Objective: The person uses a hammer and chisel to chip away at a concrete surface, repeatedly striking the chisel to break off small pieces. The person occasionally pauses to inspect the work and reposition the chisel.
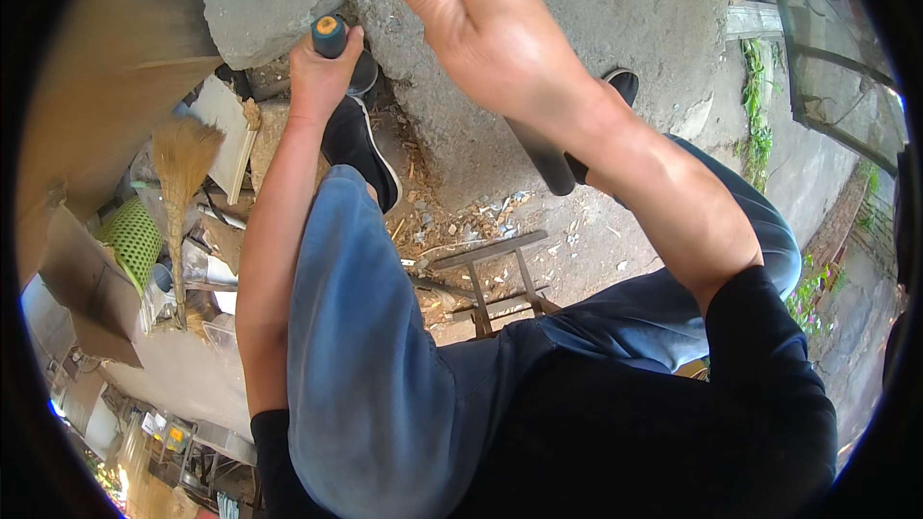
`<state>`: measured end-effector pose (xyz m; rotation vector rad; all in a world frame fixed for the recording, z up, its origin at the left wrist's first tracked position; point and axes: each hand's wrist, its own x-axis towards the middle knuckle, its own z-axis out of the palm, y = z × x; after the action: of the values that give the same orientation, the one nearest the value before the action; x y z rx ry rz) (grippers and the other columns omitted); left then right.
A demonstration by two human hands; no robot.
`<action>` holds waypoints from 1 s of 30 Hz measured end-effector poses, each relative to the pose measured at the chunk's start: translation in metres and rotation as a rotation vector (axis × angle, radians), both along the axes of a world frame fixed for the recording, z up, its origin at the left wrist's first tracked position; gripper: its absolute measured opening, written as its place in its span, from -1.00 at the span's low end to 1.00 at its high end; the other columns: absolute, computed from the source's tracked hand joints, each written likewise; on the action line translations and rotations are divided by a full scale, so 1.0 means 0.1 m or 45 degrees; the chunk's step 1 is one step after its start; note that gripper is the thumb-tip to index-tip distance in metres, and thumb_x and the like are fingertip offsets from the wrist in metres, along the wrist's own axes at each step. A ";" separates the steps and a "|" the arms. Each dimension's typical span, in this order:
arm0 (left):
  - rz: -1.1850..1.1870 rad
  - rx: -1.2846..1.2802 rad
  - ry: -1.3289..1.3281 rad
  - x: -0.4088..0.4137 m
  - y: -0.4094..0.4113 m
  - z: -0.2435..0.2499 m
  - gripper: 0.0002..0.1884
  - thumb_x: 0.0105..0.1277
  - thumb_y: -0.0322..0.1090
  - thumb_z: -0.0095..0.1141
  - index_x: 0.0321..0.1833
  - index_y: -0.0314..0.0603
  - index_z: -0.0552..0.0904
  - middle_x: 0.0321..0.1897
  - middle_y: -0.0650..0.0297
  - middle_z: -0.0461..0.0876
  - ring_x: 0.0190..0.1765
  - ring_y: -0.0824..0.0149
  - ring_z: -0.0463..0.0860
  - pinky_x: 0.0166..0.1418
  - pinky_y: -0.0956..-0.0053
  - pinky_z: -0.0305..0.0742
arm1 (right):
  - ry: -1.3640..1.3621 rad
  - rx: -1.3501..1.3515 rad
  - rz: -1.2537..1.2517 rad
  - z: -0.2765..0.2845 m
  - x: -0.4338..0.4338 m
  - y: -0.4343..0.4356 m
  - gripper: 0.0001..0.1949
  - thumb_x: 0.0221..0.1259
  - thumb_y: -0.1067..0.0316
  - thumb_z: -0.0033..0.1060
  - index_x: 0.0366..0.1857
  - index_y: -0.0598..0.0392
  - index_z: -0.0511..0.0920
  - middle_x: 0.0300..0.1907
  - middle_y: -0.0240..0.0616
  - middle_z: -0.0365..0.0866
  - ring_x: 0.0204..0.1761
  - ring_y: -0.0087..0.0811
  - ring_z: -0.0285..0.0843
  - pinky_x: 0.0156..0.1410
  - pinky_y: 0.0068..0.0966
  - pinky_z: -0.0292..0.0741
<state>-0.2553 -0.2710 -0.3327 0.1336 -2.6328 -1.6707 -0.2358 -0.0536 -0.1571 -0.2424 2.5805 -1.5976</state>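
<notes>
My left hand (324, 72) is closed around a dark handle with an orange end (327, 27), held above a black shoe (360, 151) at the upper left. A dark round object sits just below and behind that fist; what it is I cannot tell. Raised near the camera at the top centre, my right hand (497, 36) grips a dark bar-shaped handle (541, 155), whose lower end sticks out beneath the wrist. The far end of this tool leaves the top of the picture, so its head is hidden.
Broken concrete slabs (454, 101) lie around the feet. A small wooden frame (497, 252) stands between the legs amid chips and debris. To the left are a straw broom (180, 158), a green perforated basket (133, 234) and cardboard (94, 288). A metal-framed pane (836, 50) is at the upper right.
</notes>
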 end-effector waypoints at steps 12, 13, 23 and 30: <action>0.055 -0.014 0.048 0.11 0.06 0.06 -0.81 0.25 -0.30 0.43 -0.31 -0.28 0.70 -0.43 0.32 0.73 -0.33 0.56 0.61 -0.16 0.51 0.56 | 0.000 -0.035 0.007 0.07 0.08 -0.01 -0.54 0.47 0.02 0.09 -0.17 0.38 0.52 -0.43 0.36 0.63 -0.26 0.35 0.65 -0.17 0.04 0.63; 0.015 0.012 0.064 0.10 0.06 0.04 -0.81 0.25 -0.31 0.43 -0.32 -0.28 0.69 -0.44 0.34 0.72 -0.33 0.56 0.60 -0.16 0.51 0.56 | 0.053 -0.108 -0.026 0.13 0.15 -0.02 -0.55 0.47 0.03 0.11 -0.17 0.38 0.52 -0.44 0.36 0.63 -0.27 0.35 0.65 -0.18 0.04 0.63; 0.002 0.006 -0.065 0.17 -0.05 0.02 -0.77 0.23 -0.27 0.47 -0.37 -0.27 0.68 -0.47 0.39 0.68 -0.37 0.57 0.56 -0.20 0.52 0.55 | -0.277 0.026 0.009 -0.08 0.23 0.01 -0.51 0.49 -0.03 0.06 -0.14 0.36 0.57 -0.33 0.31 0.67 -0.17 0.31 0.66 -0.08 -0.04 0.60; -0.132 0.068 0.037 0.29 -0.18 0.07 -0.66 0.26 -0.12 0.47 -0.28 -0.28 0.66 -0.41 0.28 0.71 -0.30 0.47 0.62 -0.12 0.45 0.56 | -0.479 -0.210 -0.255 0.58 0.59 0.01 -0.50 0.53 -0.12 0.01 -0.24 0.23 0.53 -0.63 -0.40 0.43 -0.69 -0.58 0.39 -0.64 -0.51 0.38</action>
<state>-0.2259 -0.2890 -0.3261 -0.0270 -2.6171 -1.7605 -0.1770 -0.0531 -0.0995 0.2886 2.2468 -1.7254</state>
